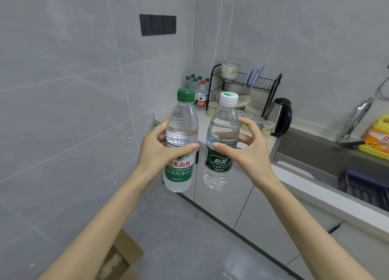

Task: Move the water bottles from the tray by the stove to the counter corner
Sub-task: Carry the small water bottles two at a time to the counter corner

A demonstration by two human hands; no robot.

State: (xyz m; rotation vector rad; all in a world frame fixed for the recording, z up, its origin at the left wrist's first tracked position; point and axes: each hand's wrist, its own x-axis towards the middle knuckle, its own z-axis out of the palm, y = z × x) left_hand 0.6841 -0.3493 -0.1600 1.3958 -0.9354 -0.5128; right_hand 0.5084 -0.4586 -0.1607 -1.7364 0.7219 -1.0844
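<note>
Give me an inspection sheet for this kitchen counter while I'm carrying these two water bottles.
Surface: pale counter, back corner crowded.
Job's things: clear green-capped water bottle and clear white-capped water bottle, both held in the air; several more bottles stand in the corner; tray and stove not in view.
Clutter: black wire dish rack, black kettle, small lidded jars.
Hands: left hand grips the green-capped bottle, right hand the white-capped one.
Cables: nothing seen.
Surroundings: grey tiled walls, black switch panel, steel sink with tap, cardboard box on floor.

You have a dish rack beside a black kettle, jars in front, and a faucet over the sink.
</note>
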